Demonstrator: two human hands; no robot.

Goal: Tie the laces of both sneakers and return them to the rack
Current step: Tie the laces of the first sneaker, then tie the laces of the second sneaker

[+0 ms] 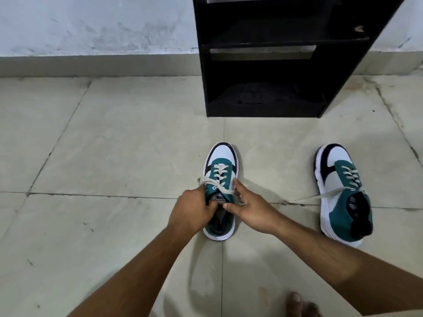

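Two teal, white and black sneakers stand on the tiled floor, toes toward the black rack [270,65]. The nearer sneaker [220,161] sits in the middle. My left hand [192,209] is closed on its cream lace [207,180] at the left side of the tongue. My right hand [249,207] pinches the other lace end at the right side. The second sneaker [341,193] lies further right, its lace [320,195] loose and trailing left across the floor.
The rack stands against a pale scuffed wall [91,26], its lower shelves dark and open. Beige floor tiles [114,145] spread to the left. My bare toes [302,305] show at the bottom edge, right of centre.
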